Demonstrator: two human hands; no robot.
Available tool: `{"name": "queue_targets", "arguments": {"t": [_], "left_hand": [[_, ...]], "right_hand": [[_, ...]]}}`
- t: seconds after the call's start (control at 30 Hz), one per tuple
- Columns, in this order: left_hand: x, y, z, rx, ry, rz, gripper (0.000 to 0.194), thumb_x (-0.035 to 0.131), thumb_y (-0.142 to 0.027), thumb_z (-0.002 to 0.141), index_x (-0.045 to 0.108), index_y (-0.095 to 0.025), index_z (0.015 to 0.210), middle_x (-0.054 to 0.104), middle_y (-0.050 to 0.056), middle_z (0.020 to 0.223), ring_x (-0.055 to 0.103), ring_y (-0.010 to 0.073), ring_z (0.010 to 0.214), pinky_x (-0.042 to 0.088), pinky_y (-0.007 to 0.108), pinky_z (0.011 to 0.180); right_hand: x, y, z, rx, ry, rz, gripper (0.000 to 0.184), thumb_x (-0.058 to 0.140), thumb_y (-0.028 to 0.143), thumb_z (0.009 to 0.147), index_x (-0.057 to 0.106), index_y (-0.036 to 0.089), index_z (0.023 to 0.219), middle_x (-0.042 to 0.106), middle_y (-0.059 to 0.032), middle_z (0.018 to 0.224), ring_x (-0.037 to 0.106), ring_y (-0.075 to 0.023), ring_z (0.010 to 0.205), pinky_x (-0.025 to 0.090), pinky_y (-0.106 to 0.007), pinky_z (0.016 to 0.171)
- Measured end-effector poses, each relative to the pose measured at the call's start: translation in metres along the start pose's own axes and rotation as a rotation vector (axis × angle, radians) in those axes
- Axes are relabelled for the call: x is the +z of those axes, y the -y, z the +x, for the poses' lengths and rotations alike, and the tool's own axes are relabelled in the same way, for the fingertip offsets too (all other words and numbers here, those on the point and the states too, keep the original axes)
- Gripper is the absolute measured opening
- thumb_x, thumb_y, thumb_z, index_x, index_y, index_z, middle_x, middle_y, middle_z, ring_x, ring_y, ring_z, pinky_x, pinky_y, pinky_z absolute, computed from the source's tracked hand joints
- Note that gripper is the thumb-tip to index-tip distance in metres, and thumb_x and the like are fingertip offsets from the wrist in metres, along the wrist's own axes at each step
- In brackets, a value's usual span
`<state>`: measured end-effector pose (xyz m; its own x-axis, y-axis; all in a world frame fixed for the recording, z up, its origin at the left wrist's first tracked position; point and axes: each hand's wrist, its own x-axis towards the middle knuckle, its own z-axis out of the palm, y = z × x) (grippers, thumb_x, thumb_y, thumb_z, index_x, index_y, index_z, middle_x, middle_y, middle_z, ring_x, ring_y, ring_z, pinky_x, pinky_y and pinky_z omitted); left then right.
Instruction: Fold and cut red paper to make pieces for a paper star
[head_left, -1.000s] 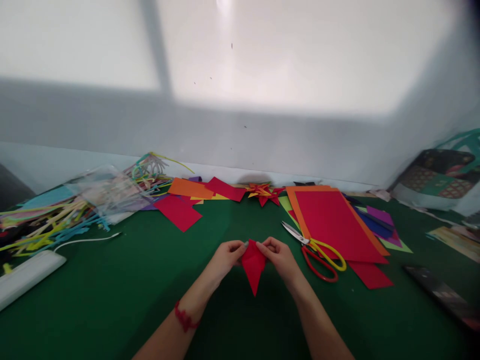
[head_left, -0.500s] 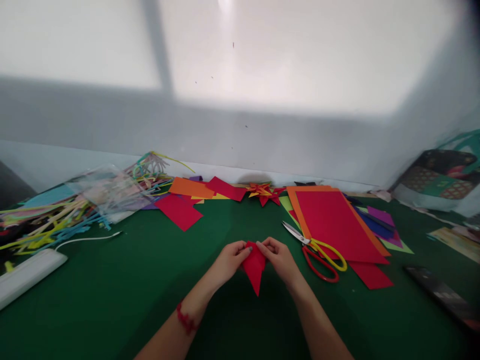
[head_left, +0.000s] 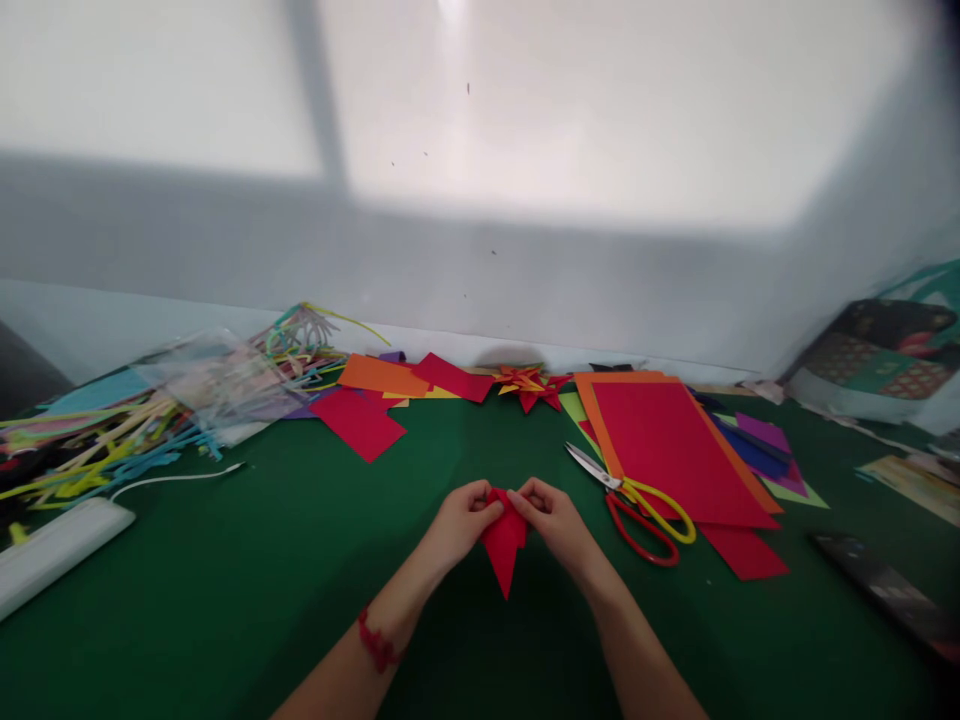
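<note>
Between my two hands is a folded piece of red paper (head_left: 504,545), its sharp point hanging down toward me. My left hand (head_left: 463,520) pinches its upper left edge, thumb on top. At the upper right edge, my right hand (head_left: 551,515) grips it with the thumb across the front. The fingertips behind the paper are hidden. Scissors (head_left: 615,485) with one yellow and one red handle lie partly open to the right of my right hand. Folded red and orange paper flowers (head_left: 529,385) rest farther back, by the wall.
Red and orange sheets (head_left: 667,440) are stacked on the right of the green table (head_left: 225,600). A dark phone-like object (head_left: 870,575) lies near the right edge. Loose red paper (head_left: 360,422), pipe cleaners (head_left: 142,435) and a white power strip (head_left: 67,545) occupy the left. A wall (head_left: 487,200) stands behind.
The paper's lower point has swung slightly left and down, and a stepped fold now shows at its right side. My right thumb has shifted left over the paper's top.
</note>
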<state>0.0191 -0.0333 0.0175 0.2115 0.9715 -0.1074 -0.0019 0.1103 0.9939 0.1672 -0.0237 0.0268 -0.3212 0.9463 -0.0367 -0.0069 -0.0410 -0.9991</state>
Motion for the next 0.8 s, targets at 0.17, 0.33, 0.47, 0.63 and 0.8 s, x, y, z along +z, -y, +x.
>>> {"name": "queue_targets", "arguments": {"t": [0.17, 0.33, 0.47, 0.63, 0.8], "left_hand": [[0.002, -0.002, -0.002, 0.144, -0.085, 0.250, 0.024, 0.043, -0.034, 0.078, 0.047, -0.016, 0.062, 0.047, -0.003, 0.058, 0.043, 0.0094, 0.053, 0.032, 0.020, 0.050], [-0.005, -0.009, -0.003, 0.248, -0.129, 0.353, 0.019, 0.043, -0.027, 0.079, 0.059, -0.019, 0.085, 0.061, 0.003, 0.084, 0.054, 0.0155, 0.076, 0.039, 0.026, 0.069], [-0.013, -0.010, -0.002, 0.163, -0.080, 0.253, 0.013, 0.051, -0.023, 0.072, 0.060, -0.016, 0.077, 0.062, 0.003, 0.074, 0.055, 0.0157, 0.070, 0.040, 0.025, 0.064], [-0.010, -0.015, -0.004, 0.126, -0.032, 0.109, 0.012, 0.055, -0.026, 0.070, 0.057, -0.014, 0.067, 0.057, -0.001, 0.062, 0.052, 0.0121, 0.060, 0.038, 0.021, 0.055], [-0.003, -0.015, -0.005, 0.212, -0.100, 0.240, 0.020, 0.048, -0.031, 0.076, 0.061, -0.016, 0.076, 0.059, 0.001, 0.067, 0.051, 0.0131, 0.063, 0.037, 0.022, 0.058]], "right_hand": [[-0.001, -0.003, 0.002, 0.010, -0.046, 0.021, 0.031, 0.058, 0.046, 0.069, 0.049, 0.017, 0.063, 0.047, 0.0060, 0.049, 0.041, -0.0078, 0.045, 0.030, -0.020, 0.045], [-0.004, -0.006, 0.003, 0.001, -0.060, -0.021, 0.032, 0.058, 0.048, 0.068, 0.050, 0.017, 0.064, 0.051, 0.0047, 0.051, 0.045, -0.0094, 0.046, 0.033, -0.021, 0.046], [-0.005, -0.005, 0.001, -0.015, -0.011, -0.065, 0.030, 0.057, 0.046, 0.070, 0.050, 0.017, 0.065, 0.052, 0.0047, 0.053, 0.045, -0.0089, 0.047, 0.031, -0.020, 0.046], [-0.010, 0.002, -0.001, -0.016, 0.067, -0.065, 0.029, 0.058, 0.043, 0.071, 0.048, 0.017, 0.064, 0.048, 0.0060, 0.050, 0.042, -0.0071, 0.045, 0.028, -0.019, 0.044], [-0.015, 0.009, -0.002, 0.003, 0.070, -0.064, 0.029, 0.057, 0.044, 0.071, 0.047, 0.017, 0.064, 0.052, 0.0046, 0.051, 0.047, -0.0089, 0.046, 0.032, -0.020, 0.046]]}}
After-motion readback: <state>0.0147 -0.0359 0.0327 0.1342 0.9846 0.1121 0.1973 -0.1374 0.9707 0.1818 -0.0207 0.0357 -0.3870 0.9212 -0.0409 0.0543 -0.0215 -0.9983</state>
